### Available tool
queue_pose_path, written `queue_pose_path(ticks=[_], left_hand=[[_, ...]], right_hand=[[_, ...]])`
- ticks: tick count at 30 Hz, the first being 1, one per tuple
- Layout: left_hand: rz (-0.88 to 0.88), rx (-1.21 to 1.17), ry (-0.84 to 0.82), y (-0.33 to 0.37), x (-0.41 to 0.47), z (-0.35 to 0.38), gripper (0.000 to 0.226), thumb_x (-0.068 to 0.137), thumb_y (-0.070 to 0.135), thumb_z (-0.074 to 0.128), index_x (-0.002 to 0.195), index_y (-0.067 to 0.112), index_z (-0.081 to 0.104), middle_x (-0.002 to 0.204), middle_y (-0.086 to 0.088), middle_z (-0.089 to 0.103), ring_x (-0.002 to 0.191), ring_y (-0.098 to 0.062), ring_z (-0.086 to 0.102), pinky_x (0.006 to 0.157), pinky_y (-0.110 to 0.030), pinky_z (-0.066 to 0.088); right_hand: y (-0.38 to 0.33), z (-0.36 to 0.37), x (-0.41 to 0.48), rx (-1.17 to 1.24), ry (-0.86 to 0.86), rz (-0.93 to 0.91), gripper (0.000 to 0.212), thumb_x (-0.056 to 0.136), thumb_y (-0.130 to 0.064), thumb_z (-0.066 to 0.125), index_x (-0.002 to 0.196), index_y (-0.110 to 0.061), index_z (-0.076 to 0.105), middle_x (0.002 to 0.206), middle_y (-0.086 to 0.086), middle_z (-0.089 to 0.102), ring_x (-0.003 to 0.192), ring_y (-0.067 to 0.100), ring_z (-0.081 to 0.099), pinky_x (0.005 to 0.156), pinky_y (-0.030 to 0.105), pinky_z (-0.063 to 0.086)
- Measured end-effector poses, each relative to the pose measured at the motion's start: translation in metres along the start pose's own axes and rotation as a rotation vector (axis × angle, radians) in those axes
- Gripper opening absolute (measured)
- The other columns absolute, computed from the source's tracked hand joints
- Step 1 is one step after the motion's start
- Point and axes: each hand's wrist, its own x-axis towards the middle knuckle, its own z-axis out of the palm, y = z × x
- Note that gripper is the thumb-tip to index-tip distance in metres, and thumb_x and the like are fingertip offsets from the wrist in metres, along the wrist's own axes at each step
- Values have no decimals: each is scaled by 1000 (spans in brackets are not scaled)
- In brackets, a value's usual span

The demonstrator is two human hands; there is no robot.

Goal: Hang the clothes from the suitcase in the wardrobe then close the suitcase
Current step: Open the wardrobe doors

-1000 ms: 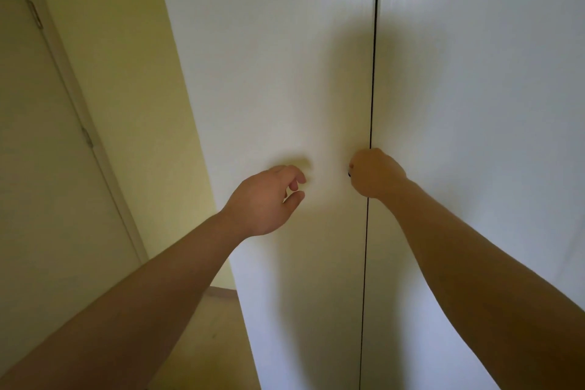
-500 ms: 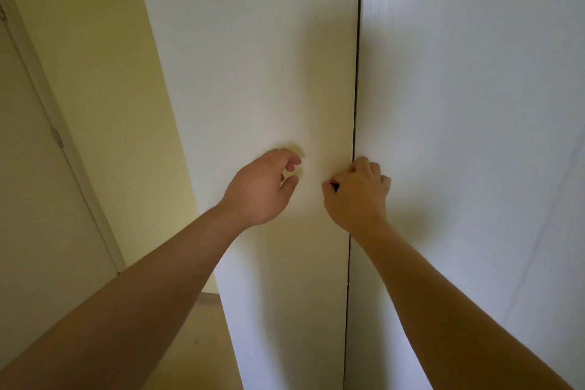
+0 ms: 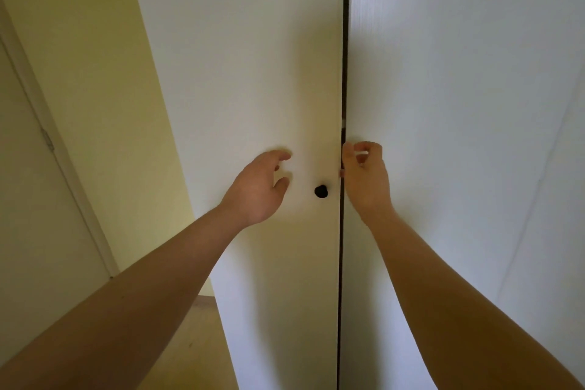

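Note:
A white wardrobe fills the view, with its left door [image 3: 253, 73] and right door [image 3: 459, 89] nearly shut and a thin dark gap between them. A small black knob [image 3: 321, 190] sits on the left door beside the gap. My left hand [image 3: 258, 188] hovers just left of the knob, fingers loosely curled and holding nothing. My right hand [image 3: 364, 174] is at the gap, its thumb and fingertips curled onto the right door's inner edge. No suitcase or clothes are in view.
A pale yellow wall [image 3: 95, 89] runs along the wardrobe's left side. A room door with a hinge [image 3: 47, 139] stands at the far left. A strip of wooden floor [image 3: 196, 342] shows below.
My right hand has let go of the black knob and moved right to the right door's edge, uncovering the knob. The gap between the doors looks slightly wider. My left hand barely moved.

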Motion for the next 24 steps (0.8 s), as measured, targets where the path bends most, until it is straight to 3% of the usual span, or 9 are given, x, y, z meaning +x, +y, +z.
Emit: queue_pose_path(ticks=[4, 8, 11, 14, 18, 21, 24], left_hand=[[13, -54, 165, 2, -11, -9, 46, 96, 43, 51, 140, 33, 43, 146, 18, 42, 130, -2, 43, 104, -37, 46], [-34, -128, 306, 14, -32, -22, 46, 93, 59, 50, 134, 37, 48, 140, 18, 43, 114, 1, 52, 95, -34, 52], [-54, -165, 364, 18, -56, -33, 50, 93, 60, 50, 135, 34, 48, 141, 18, 42, 123, 1, 48, 92, -27, 54], [-67, -244, 257, 14, -78, -45, 61, 90, 63, 49, 143, 33, 41, 153, 18, 31, 137, 0, 36, 93, -22, 51], [-111, -224, 81, 17, -101, -47, 95, 81, 68, 58, 156, 30, 13, 162, 22, 3, 147, 1, 11, 106, -29, 44], [-191, -235, 147, 23, -110, -47, 110, 70, 70, 67, 155, 31, 7, 161, 22, 4, 148, -3, 12, 110, -41, 43], [-246, -210, 260, 19, -122, -58, 108, 67, 56, 79, 151, 27, 17, 156, 14, 24, 143, -5, 29, 103, -39, 49]], right_hand=[[-14, -10, 3, 125, -123, 174, 51, 102, -47, 36, 82, -16, 71, 77, 4, 74, 73, 19, 69, 70, 29, 48], [-32, -5, -4, 166, -392, 180, 41, 95, -40, 57, 74, -7, 70, 70, 9, 72, 66, 24, 68, 82, 44, 55], [-37, 11, -10, 211, -647, 194, 25, 90, -25, 63, 85, -3, 71, 79, 15, 71, 75, 29, 66, 92, 53, 53], [-40, 37, -17, 225, -811, 225, 26, 96, -19, 56, 111, -2, 67, 106, 20, 69, 99, 38, 67, 94, 55, 52], [-40, 62, -26, 296, -926, 214, 30, 96, -23, 58, 125, -14, 62, 116, 11, 68, 106, 30, 67, 93, 50, 53], [-45, 74, -34, 298, -1058, 210, 27, 94, -26, 61, 120, -20, 62, 109, 6, 71, 97, 23, 71, 84, 41, 58], [-55, 91, -45, 254, -1139, 191, 15, 93, -29, 61, 106, -21, 65, 97, 5, 74, 91, 21, 73, 80, 38, 58]])
